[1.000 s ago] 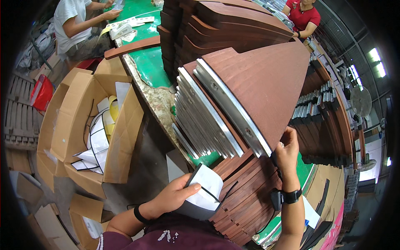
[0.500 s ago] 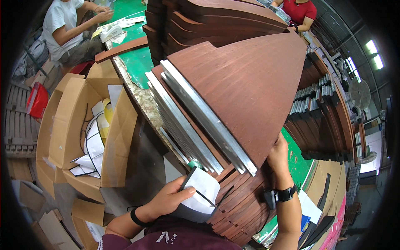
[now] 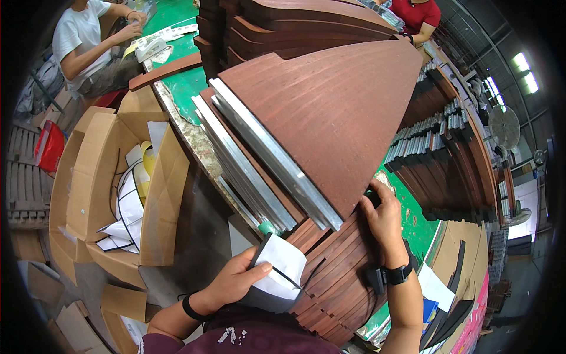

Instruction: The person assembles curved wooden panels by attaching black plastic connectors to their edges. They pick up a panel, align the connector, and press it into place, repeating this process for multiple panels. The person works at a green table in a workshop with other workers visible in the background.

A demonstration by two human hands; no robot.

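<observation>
My left hand [image 3: 233,277] is closed on a white backing sheet [image 3: 282,262] with black strips along its edge and across it; thumb on top, other fingers partly hidden underneath. My right hand [image 3: 386,218] is beside the lower right edge of the top brown wooden panel [image 3: 330,112], thumb and forefinger apart at that edge. Whether the fingertips touch the panel is hard to tell. A silver metal strip [image 3: 277,156] runs along this panel's left side. More panels with metal edges lie under it, and a stack of brown wooden pieces [image 3: 336,283] rises close to my body.
Left of the green-topped table [image 3: 413,209] stands an open cardboard box [image 3: 162,218] holding white and yellow sheets. Curved panels [image 3: 295,23] are stacked beyond, with metal-ended ones [image 3: 436,177] at right. Two people work at the far side. Black strips [image 3: 457,268] lie at the right.
My right hand's thumb and forefinger, tucked behind the panel edge before, now show apart at it. The view has shifted slightly, moving the panels left. My left hand keeps the sheet.
</observation>
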